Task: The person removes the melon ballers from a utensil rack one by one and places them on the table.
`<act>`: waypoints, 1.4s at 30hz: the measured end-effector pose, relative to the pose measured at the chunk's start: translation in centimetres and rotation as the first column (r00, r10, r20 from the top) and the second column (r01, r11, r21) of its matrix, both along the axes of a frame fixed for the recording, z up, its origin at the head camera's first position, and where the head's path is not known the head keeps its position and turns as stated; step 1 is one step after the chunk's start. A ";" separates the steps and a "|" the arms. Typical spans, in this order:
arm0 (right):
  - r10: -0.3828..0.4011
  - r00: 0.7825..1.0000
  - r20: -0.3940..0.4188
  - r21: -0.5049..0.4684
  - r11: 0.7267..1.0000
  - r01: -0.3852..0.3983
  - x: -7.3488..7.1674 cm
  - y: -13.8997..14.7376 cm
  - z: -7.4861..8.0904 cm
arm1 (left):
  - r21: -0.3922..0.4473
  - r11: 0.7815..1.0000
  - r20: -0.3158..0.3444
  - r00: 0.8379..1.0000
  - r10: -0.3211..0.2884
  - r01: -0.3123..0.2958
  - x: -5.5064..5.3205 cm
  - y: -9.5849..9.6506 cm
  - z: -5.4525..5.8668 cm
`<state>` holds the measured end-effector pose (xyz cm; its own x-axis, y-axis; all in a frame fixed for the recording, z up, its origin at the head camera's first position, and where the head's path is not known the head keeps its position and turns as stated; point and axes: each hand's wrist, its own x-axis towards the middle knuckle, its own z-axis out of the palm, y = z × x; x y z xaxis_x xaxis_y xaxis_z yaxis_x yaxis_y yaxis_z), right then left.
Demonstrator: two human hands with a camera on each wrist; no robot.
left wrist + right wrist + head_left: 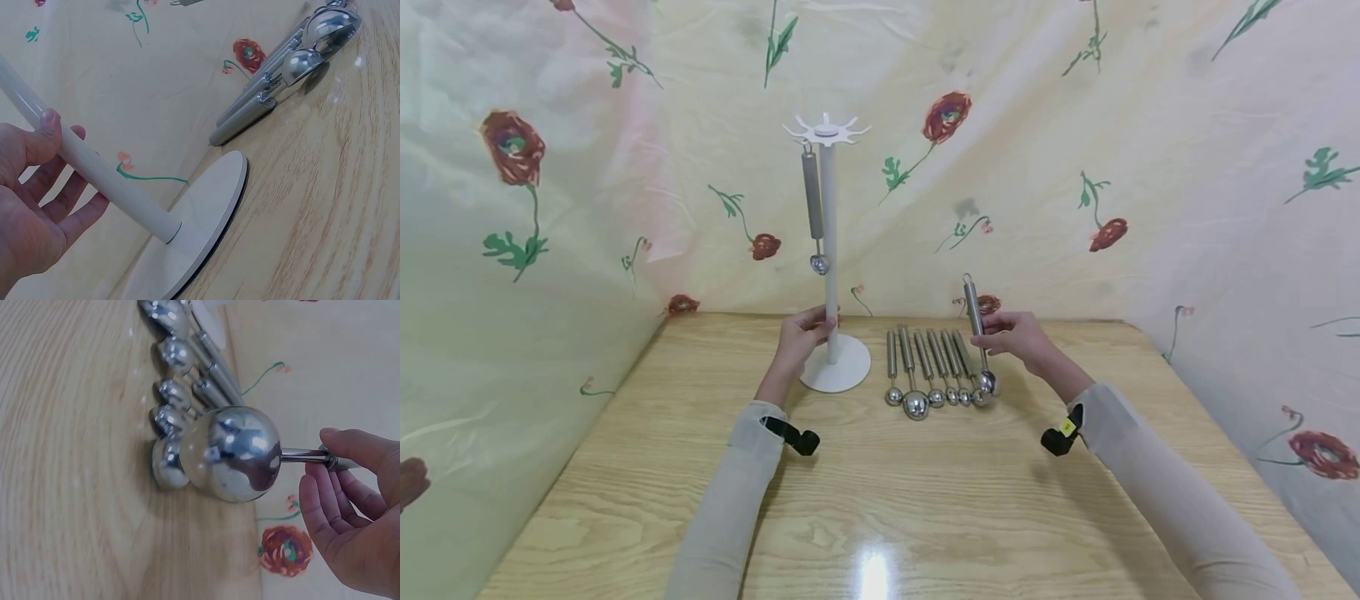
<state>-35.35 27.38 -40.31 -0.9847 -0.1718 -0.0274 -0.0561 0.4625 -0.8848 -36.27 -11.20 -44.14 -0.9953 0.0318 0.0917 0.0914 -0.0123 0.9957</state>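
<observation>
A white hanging stand (831, 317) with a ring of hooks on top stands upright on the table. My left hand (805, 335) holds its pole low down, thumb and fingers around it above the round base (206, 231). One steel scoop (813, 196) hangs by its loop from a hook. In my right hand (1017, 337) is another steel scoop (234, 453), pinched at the handle, tilted with its round bowl downward and loop up. Several more steel scoops (916, 404) lie side by side between the hands, bowls toward me.
The wooden table (880, 483) ends at the back against a flower-printed cloth (1037, 167), which also covers both sides. The stand's round base is close to the leftmost scoop of the row. A light reflection shows near the table's front.
</observation>
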 end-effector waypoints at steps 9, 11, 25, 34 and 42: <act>-0.010 0.999 0.037 -0.022 1.000 0.010 0.4 1.1 -0.7 | -0.001 1.000 0.010 1.000 0.006 -0.006 0.0 0.0 -0.1; -0.009 0.999 0.041 -0.025 1.000 0.010 0.4 1.3 -0.8 | 0.000 1.000 0.007 1.000 0.005 -0.005 0.1 -0.1 -0.1; -0.029 0.998 0.052 0.001 1.000 0.029 0.7 1.7 -1.7 | 0.010 1.000 0.017 1.000 0.006 -0.007 -0.1 -0.1 -0.1; -0.032 0.999 0.043 0.014 0.999 0.032 0.5 1.8 -2.7 | -0.004 1.000 -0.007 1.000 -0.005 0.005 -0.1 -0.2 -0.2; -0.030 0.999 0.016 0.024 0.999 0.029 0.4 2.0 -3.5 | -0.001 1.000 -0.001 1.000 -0.006 0.006 -0.2 0.0 -0.2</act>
